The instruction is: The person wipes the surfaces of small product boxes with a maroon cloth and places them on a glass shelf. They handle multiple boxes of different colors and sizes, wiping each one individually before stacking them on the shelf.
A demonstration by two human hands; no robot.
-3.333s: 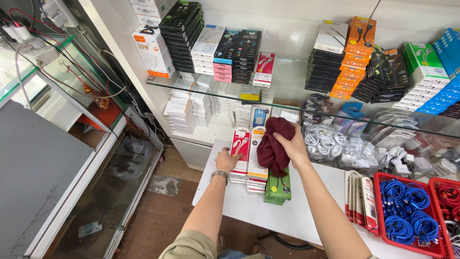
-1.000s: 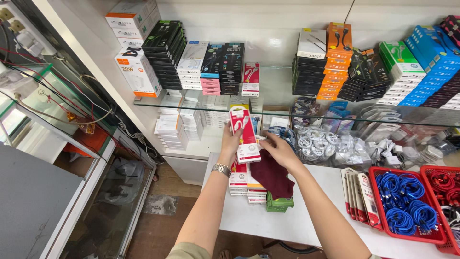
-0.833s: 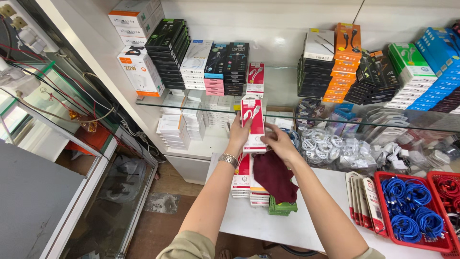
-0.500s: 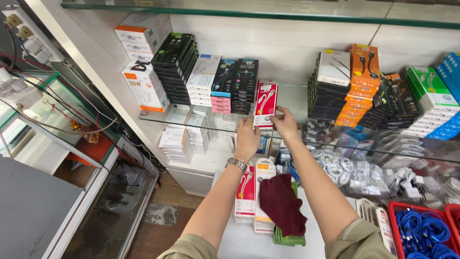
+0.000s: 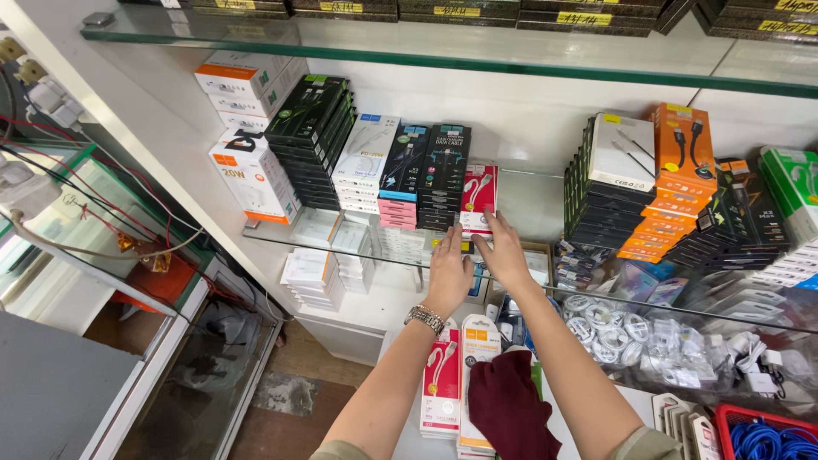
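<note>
Progress: red-and-white box is up on the glass shelf, standing at the right end of the row; more of the same kind lie in stacks on the white table below, so shelving looks partly done, by my read
Left hand: fingers spread, palm against the shelf's front edge just below the box, not closed on anything
Right hand: fingertips on the lower edge of the box, fingers loose, steadying rather than clamping
Maroon cloth: lying on the table stacks, beside the right forearm
Row left of the box: black boxes, then pink-edged packs, white boxes, a tall leaning black stack
Far left: white-and-orange cartons, square, one pile above another
Right of the gap: black stack with a white top, orange stack, green-and-white boxes at the edge
Below the glass: bagged white cables; red bin of blue cables bottom right
Top shelf: yellow label strips, too small to make out
</note>
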